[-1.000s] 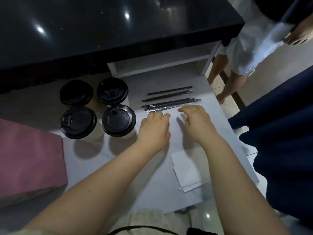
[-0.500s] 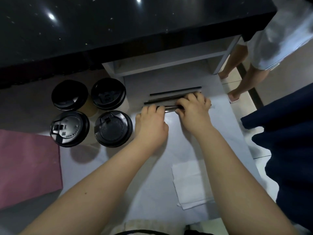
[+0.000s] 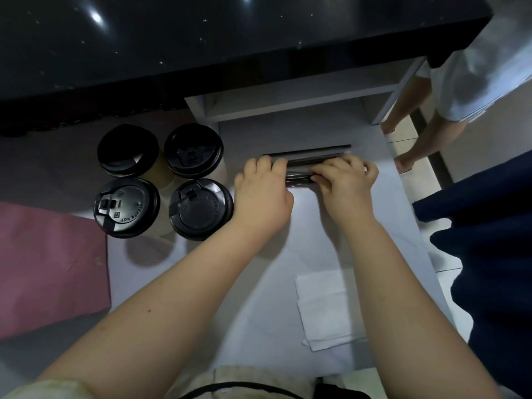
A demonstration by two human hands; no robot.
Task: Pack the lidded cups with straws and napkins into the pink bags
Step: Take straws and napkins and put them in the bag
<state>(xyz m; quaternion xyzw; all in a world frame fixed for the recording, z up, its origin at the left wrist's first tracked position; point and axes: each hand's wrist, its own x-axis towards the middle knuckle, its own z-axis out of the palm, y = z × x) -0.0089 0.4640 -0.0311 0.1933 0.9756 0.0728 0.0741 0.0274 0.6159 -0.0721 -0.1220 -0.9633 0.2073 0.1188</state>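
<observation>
Several paper cups with black lids point(image 3: 161, 180) stand in a square group on the white table point(image 3: 316, 234). To their right lie several black straws point(image 3: 305, 156) in clear wrappers, side by side. My left hand point(image 3: 260, 194) has its fingers curled over the left ends of the straws. My right hand point(image 3: 345, 182) grips the right part of the same bundle. White napkins point(image 3: 325, 306) lie folded near the table's front edge. A pink bag point(image 3: 49, 266) lies flat at the left.
A black glossy counter point(image 3: 230, 38) with a white shelf point(image 3: 288, 99) under it runs along the back. A person in pale clothes point(image 3: 460, 82) stands at the right rear. Dark blue cloth point(image 3: 489, 240) hangs at the right edge.
Both hands moved forward from the bare table onto the straws and closed on them, gathering the loose straws into a bundle. The camera tilted closer over the table.
</observation>
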